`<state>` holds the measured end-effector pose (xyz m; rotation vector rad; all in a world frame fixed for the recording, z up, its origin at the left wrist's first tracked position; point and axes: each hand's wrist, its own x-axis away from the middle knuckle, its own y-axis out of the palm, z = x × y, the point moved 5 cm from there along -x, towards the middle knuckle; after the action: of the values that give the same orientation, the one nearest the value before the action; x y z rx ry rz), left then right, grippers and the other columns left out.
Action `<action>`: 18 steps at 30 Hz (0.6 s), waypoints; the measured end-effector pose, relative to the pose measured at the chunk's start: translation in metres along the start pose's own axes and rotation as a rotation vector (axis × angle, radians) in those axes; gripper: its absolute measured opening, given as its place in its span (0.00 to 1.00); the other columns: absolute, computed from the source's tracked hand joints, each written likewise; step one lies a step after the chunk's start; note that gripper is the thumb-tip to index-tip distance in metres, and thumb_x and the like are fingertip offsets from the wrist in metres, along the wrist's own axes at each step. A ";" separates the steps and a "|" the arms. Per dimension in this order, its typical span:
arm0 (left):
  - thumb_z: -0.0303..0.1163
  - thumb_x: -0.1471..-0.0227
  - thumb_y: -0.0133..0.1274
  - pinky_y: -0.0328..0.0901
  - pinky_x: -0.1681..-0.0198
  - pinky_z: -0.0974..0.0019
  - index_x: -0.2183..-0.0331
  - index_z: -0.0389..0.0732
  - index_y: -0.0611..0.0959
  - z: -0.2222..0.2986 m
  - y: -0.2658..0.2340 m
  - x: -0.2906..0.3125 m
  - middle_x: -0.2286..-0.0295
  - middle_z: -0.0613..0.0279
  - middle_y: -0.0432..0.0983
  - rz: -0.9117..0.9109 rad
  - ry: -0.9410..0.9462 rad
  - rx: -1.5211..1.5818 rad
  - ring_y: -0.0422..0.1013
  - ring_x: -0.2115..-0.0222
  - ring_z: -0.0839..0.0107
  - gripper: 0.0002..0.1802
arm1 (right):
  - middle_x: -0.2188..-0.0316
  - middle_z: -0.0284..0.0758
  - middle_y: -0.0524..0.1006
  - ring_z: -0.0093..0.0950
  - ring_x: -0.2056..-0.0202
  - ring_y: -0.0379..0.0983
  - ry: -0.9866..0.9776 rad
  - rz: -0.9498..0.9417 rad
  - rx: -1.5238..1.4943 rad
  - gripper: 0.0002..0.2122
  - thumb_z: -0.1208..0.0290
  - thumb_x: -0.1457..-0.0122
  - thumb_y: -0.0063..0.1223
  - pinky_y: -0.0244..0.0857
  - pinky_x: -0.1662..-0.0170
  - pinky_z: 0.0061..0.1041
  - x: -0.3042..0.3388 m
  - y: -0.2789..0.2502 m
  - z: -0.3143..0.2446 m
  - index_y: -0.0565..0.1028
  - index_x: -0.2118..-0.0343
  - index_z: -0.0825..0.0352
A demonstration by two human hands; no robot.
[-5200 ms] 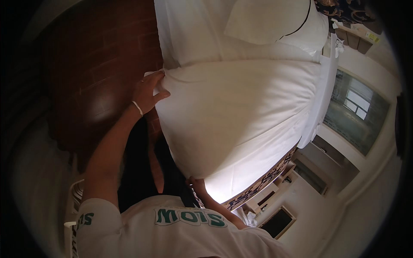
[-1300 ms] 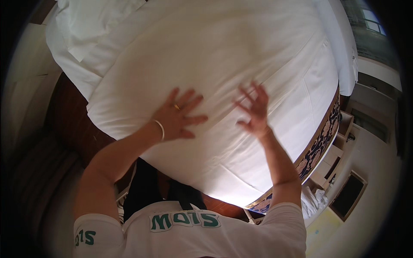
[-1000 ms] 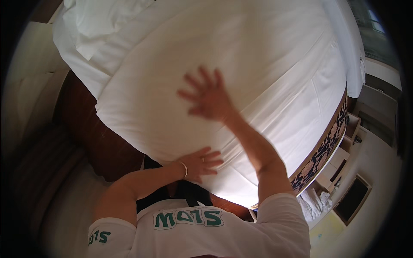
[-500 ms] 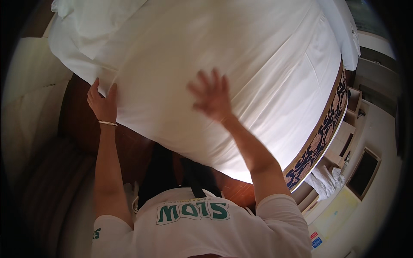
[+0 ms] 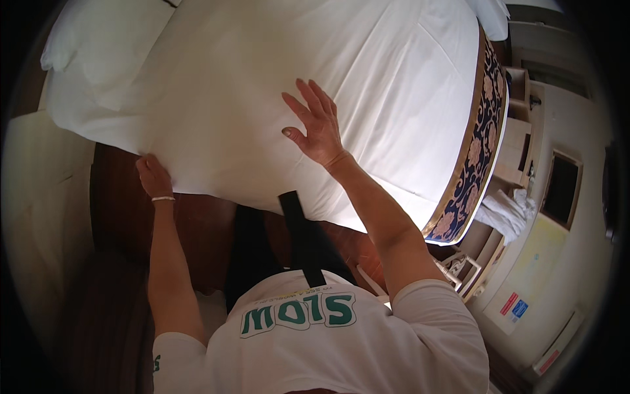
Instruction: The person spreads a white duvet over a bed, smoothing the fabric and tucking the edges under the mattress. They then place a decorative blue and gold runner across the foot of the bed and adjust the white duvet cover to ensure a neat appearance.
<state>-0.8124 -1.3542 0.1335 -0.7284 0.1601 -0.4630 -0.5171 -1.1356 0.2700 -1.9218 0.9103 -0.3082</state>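
A large white bed sheet (image 5: 243, 118) is spread over the bed, with long creases running across its right part. At the sheet's near left edge, my left hand (image 5: 154, 176) is closed with its fingers gripping the fabric; its fingertips are partly hidden. My right hand (image 5: 316, 125) hovers over or lightly touches the middle of the sheet, fingers and thumb spread and holding nothing. Whether its palm meets the cloth, I cannot tell. White bedding (image 5: 105, 46) lies bunched on the far left part of the bed.
A dark blue bed runner (image 5: 469, 151) with pink flowers and a gold border hangs at the bed's right side. Beyond it are open drawers (image 5: 513, 148) and a crumpled white cloth (image 5: 505, 213). A black strap (image 5: 300, 236) dangles before me. Reddish-brown wood (image 5: 121, 187) shows at left.
My left hand has gone from fingers apart to closed on the sheet's edge, moving a little nearer me. The right hand has slowed, still spread. The view has shifted.
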 end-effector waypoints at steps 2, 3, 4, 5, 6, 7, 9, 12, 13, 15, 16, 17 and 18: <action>0.45 0.49 0.41 0.58 0.61 0.59 0.61 0.37 0.70 0.029 -0.008 0.017 0.65 0.55 0.67 0.142 0.225 -0.248 0.63 0.64 0.61 0.21 | 0.44 0.32 0.51 0.39 0.43 0.41 -0.065 -0.252 0.176 0.26 0.57 0.59 0.55 0.37 0.45 0.47 0.057 0.021 0.016 0.65 0.53 0.48; 0.45 0.50 0.42 0.54 0.57 0.57 0.58 0.36 0.67 0.052 -0.004 0.032 0.61 0.52 0.64 0.089 0.374 -0.274 0.60 0.60 0.57 0.24 | 0.43 0.29 0.49 0.40 0.42 0.36 -0.198 -0.472 0.202 0.27 0.49 0.59 0.50 0.32 0.45 0.51 0.114 0.041 0.007 0.62 0.51 0.42; 0.45 0.51 0.43 0.50 0.53 0.54 0.55 0.35 0.65 0.089 0.001 0.050 0.57 0.50 0.60 0.038 0.526 -0.291 0.56 0.55 0.54 0.27 | 0.44 0.29 0.51 0.38 0.42 0.36 -0.258 -0.580 0.301 0.27 0.52 0.59 0.50 0.31 0.45 0.50 0.160 0.051 -0.002 0.63 0.51 0.44; 0.45 0.52 0.43 0.47 0.50 0.51 0.52 0.34 0.62 0.122 0.008 0.073 0.52 0.48 0.56 0.007 0.673 -0.307 0.53 0.51 0.51 0.30 | 0.45 0.29 0.54 0.36 0.41 0.36 -0.342 -0.684 0.392 0.26 0.55 0.59 0.49 0.30 0.44 0.49 0.206 0.059 -0.013 0.63 0.51 0.46; 0.47 0.53 0.44 0.37 0.48 0.45 0.50 0.37 0.59 0.137 0.026 0.097 0.49 0.49 0.49 -0.169 0.666 -0.392 0.45 0.47 0.51 0.34 | 0.46 0.28 0.56 0.34 0.41 0.36 -0.436 -0.782 0.467 0.26 0.58 0.59 0.49 0.29 0.43 0.47 0.252 0.069 -0.023 0.64 0.51 0.49; 0.50 0.54 0.43 0.34 0.48 0.42 0.50 0.39 0.60 0.164 0.042 0.125 0.48 0.50 0.48 -0.274 0.770 -0.315 0.43 0.46 0.50 0.34 | 0.54 0.29 0.66 0.33 0.47 0.53 -0.480 -1.211 0.237 0.17 0.60 0.55 0.46 0.46 0.47 0.44 0.312 0.091 -0.025 0.72 0.61 0.57; 0.53 0.55 0.44 0.34 0.48 0.39 0.50 0.45 0.62 0.197 0.073 0.179 0.47 0.50 0.47 -0.402 0.989 -0.264 0.41 0.46 0.49 0.33 | 0.63 0.32 0.71 0.32 0.59 0.66 0.001 -1.214 -0.554 0.10 0.66 0.56 0.47 0.60 0.56 0.32 0.343 0.086 -0.025 0.74 0.70 0.60; 0.53 0.56 0.44 0.32 0.49 0.36 0.53 0.59 0.65 0.199 0.112 0.263 0.46 0.53 0.43 -0.713 1.023 -0.427 0.38 0.45 0.49 0.27 | 0.62 0.35 0.71 0.31 0.65 0.69 -0.153 -0.360 -0.335 0.09 0.71 0.56 0.48 0.64 0.64 0.25 0.276 0.015 0.004 0.74 0.69 0.62; 0.52 0.57 0.46 0.33 0.49 0.36 0.53 0.60 0.65 0.185 0.119 0.295 0.46 0.52 0.42 -0.765 1.035 -0.548 0.38 0.46 0.47 0.27 | 0.62 0.35 0.71 0.32 0.64 0.69 -0.163 -0.178 -0.264 0.10 0.71 0.56 0.49 0.64 0.62 0.27 0.243 -0.026 0.017 0.73 0.68 0.62; 0.50 0.59 0.49 0.34 0.49 0.35 0.53 0.61 0.65 0.168 0.128 0.337 0.46 0.50 0.41 -0.814 1.054 -0.744 0.37 0.46 0.44 0.28 | 0.59 0.34 0.69 0.34 0.58 0.65 -0.108 0.138 -0.109 0.14 0.70 0.57 0.52 0.59 0.57 0.33 0.200 -0.102 0.063 0.72 0.64 0.61; 0.50 0.59 0.49 0.35 0.49 0.35 0.53 0.62 0.66 0.164 0.130 0.353 0.46 0.50 0.40 -0.822 1.057 -0.821 0.37 0.46 0.43 0.27 | 0.56 0.34 0.67 0.35 0.53 0.61 -0.037 0.264 -0.035 0.17 0.69 0.58 0.53 0.56 0.53 0.37 0.203 -0.126 0.087 0.70 0.61 0.59; 0.49 0.59 0.50 0.36 0.49 0.35 0.54 0.63 0.66 0.149 0.126 0.368 0.46 0.50 0.40 -0.841 1.032 -0.874 0.36 0.46 0.42 0.27 | 0.53 0.32 0.63 0.34 0.51 0.57 0.046 0.116 0.067 0.18 0.66 0.56 0.52 0.52 0.51 0.39 0.220 -0.118 0.099 0.68 0.58 0.56; 0.48 0.60 0.51 0.40 0.49 0.38 0.55 0.63 0.68 0.140 0.122 0.379 0.46 0.50 0.37 -0.882 1.013 -0.868 0.35 0.47 0.40 0.26 | 0.50 0.31 0.60 0.34 0.48 0.52 0.125 0.001 0.153 0.20 0.63 0.54 0.50 0.48 0.49 0.41 0.252 -0.110 0.118 0.65 0.55 0.53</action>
<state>-0.3909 -1.3647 0.1616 -1.3519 1.0601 -1.6526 -0.2260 -1.2063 0.2627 -1.7771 0.9416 -0.4877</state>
